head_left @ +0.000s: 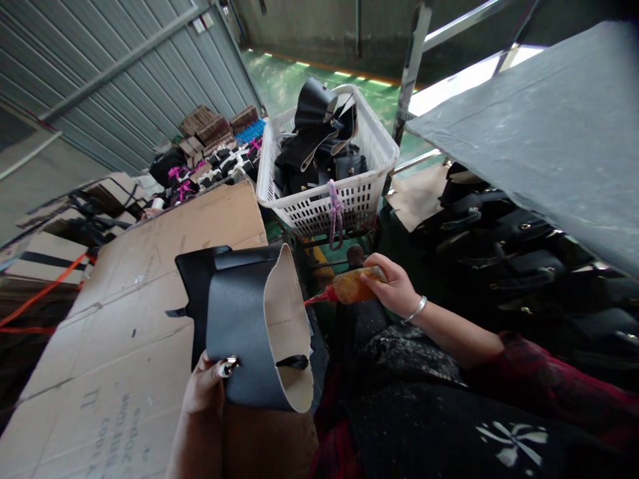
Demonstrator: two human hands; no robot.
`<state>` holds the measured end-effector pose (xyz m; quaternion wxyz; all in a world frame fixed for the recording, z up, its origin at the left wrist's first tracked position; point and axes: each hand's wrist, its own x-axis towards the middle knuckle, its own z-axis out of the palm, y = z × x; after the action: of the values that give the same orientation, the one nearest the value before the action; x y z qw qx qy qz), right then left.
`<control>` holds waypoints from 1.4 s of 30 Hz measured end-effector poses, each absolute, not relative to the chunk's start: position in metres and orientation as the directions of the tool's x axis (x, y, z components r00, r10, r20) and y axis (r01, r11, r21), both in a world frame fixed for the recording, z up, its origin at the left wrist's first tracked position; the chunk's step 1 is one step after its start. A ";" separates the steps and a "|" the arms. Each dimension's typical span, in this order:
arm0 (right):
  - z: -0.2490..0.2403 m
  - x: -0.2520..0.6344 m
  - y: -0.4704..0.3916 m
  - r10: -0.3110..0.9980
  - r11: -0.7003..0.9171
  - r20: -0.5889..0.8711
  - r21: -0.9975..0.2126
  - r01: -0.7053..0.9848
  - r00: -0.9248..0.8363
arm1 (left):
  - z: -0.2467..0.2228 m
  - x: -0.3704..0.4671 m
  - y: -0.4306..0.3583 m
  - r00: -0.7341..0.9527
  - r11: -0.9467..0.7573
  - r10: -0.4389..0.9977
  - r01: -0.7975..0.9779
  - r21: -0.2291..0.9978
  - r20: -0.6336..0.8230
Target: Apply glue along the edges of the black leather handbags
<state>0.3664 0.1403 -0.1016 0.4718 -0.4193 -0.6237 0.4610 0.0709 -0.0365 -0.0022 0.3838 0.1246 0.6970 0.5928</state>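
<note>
My left hand (207,386) grips a black leather bag piece (239,319) low on its left side, the thumb by a shiny metal clasp (228,366). The piece is bent into an open tube, its pale inner lining (287,326) facing right, with a black strip inside. A black flap sticks out at its far left. In my right hand (392,286) is an amber squeeze bottle (352,286) with a red nozzle (319,297). The nozzle points left, its tip close to the tube's edge; whether they touch I cannot tell.
A cardboard-covered table (124,299) lies under the bag piece. Beyond it stands a white plastic basket (379,156) holding black bag pieces. Many black bags (529,259) lie at the right below a grey sheet (549,133). Stacked parts (210,159) fill the back left.
</note>
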 end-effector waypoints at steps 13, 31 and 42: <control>-0.113 0.367 0.118 0.952 -0.005 -0.012 -1.000 0.025 -0.306 | 0.004 0.080 -0.032 -0.654 0.273 0.629 -0.320 0.907 -0.420; -0.123 0.346 0.134 0.968 -0.181 -0.161 -0.979 -0.091 -0.191 | 0.001 0.076 -0.031 -0.675 0.308 0.624 -0.250 0.918 -0.393; -0.124 0.359 0.094 0.851 -0.434 -0.360 -0.892 -0.128 -0.383 | -0.001 0.075 -0.030 -0.680 0.307 0.628 -0.230 0.923 -0.379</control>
<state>0.3590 0.0941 -0.1241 0.3384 -0.4406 -0.4102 0.7233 0.0753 -0.0300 -0.0013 0.3754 0.1390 0.7161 0.5718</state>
